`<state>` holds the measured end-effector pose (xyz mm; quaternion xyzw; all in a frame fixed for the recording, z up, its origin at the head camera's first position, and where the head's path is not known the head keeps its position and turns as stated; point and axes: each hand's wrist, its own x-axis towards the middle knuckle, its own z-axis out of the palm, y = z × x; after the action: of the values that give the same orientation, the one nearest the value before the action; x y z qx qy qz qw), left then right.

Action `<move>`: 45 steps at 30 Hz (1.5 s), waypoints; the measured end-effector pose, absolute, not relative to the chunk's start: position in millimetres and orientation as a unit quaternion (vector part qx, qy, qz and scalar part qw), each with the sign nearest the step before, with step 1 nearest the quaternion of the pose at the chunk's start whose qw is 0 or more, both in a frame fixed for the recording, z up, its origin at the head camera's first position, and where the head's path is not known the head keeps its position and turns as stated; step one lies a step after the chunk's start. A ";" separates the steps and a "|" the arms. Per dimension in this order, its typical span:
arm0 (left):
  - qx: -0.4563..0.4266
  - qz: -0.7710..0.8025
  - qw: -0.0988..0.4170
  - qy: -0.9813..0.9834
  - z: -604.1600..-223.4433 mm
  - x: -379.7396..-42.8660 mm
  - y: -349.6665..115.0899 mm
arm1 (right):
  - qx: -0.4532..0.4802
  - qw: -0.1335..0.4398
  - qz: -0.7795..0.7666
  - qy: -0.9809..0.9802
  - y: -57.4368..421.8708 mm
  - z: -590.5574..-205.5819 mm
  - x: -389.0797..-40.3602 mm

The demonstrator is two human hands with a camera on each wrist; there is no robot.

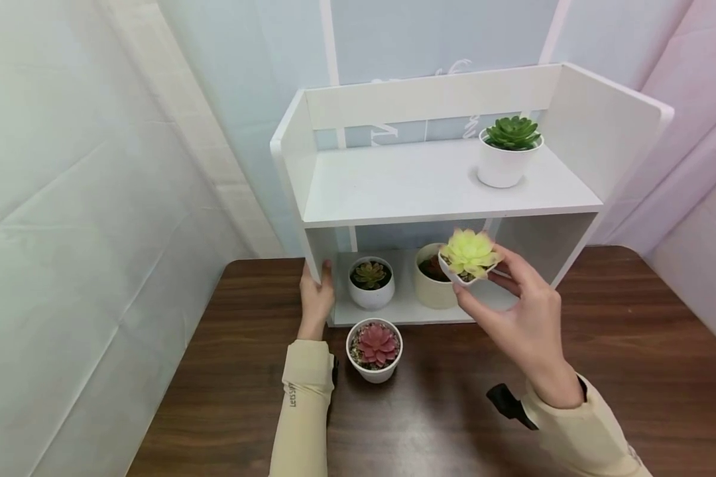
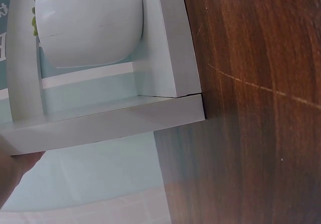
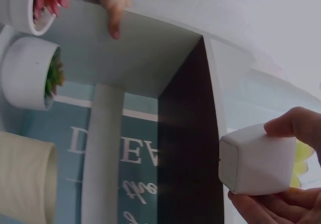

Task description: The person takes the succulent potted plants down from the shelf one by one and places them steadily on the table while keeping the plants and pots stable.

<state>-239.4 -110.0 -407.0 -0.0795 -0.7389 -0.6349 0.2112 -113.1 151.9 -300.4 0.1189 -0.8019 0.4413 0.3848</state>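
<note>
My right hand holds a potted yellow-green succulent in front of the white shelf, between thumb and fingers. In the right wrist view its small white pot is pinched and tilted. My left hand grips the front edge of the shelf's left side panel, thumb on the inner face. On the lower board stand a white pot with a small green succulent and a cream pot, partly hidden by the held plant. A red succulent in a white pot stands on the table before the shelf.
A dark green succulent in a white pot stands at the right of the upper board. The shelf stands on a dark brown wooden table. Behind hangs light blue fabric with white lettering, and a pale curtain hangs at left.
</note>
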 end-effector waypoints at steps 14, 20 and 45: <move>-0.079 -0.636 0.223 -0.734 -414.1 -246.3 -114.9 | 0.111 0.348 0.428 -0.827 150.3 -338.3 -114.9; -0.071 -0.633 0.223 -0.738 -413.4 -247.0 -113.4 | 0.089 0.323 0.423 -0.842 150.3 -355.6 -111.8; -0.079 -0.632 0.226 -0.737 -416.9 -246.8 -110.2 | 0.069 0.216 0.372 -0.900 149.8 -412.4 -112.5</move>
<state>-246.8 -110.2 -416.9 -0.0792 -0.7371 -0.6318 0.2263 -112.5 149.8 -412.4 0.0688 -0.9001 0.3718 0.2164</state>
